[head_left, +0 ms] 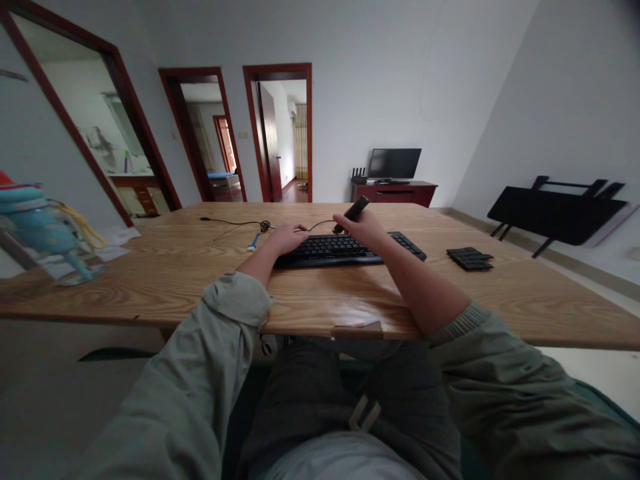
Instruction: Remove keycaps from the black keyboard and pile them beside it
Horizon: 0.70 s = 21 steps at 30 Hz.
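Note:
A black keyboard [333, 249] lies flat on the wooden table in front of me. My left hand [291, 239] holds its far left corner, with the fingertips partly hidden at the back edge. My right hand [364, 227] is closed around a thick black stick-shaped tool [357, 209], held slanted above the keys. The tool's lower end points down at the keyboard's back rows; I cannot tell whether it touches them. Left of the keyboard lies a small blue brush [255, 241] with a white end.
The keyboard's black cable [235, 222] runs left, bundled in the middle. Several loose black pieces [469, 259] lie to the right on the wooden table [320, 300]. A light-blue bottle [43, 227] and white papers [117, 239] are at the far left.

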Available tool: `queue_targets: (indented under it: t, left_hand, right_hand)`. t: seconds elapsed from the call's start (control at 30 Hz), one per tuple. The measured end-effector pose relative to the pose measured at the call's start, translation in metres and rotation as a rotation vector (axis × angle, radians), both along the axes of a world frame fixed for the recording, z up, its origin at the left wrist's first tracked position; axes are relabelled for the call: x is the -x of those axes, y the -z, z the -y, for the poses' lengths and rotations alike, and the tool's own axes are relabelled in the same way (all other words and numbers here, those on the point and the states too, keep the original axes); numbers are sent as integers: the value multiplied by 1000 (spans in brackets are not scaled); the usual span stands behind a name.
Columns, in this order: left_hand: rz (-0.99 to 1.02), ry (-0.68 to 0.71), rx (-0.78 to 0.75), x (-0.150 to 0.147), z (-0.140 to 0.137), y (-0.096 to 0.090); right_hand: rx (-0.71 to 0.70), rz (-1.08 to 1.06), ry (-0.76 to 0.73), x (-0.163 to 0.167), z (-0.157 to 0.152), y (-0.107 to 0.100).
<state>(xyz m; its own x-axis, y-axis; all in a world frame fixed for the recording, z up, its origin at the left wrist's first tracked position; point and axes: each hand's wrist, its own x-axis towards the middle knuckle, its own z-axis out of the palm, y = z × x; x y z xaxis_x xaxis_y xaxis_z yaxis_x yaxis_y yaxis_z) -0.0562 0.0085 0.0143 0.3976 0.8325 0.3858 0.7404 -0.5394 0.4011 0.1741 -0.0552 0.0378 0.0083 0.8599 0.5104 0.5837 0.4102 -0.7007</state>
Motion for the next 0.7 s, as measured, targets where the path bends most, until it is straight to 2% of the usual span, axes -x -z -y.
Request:
queue_targets:
  t: [0.1,0.2,0.33,0.47,0.7]
  left_hand:
    - [156,166,-41,-12,19,-5]
    - [128,287,-103,-26,32,-5]
    - [91,255,-178,-35,36,-2]
    - [90,209,-195,-32,34,-2]
    - [86,267,-156,-31,36,-1]
  right_hand:
    - [20,-100,43,4,-11,15]
    - [25,-234,14,0,-10,23]
    - [83,-355,-65,0,-5,29]
    - [130,-388,-123,2,-3,32]
    - [131,-371,-131,-2,-4,34]
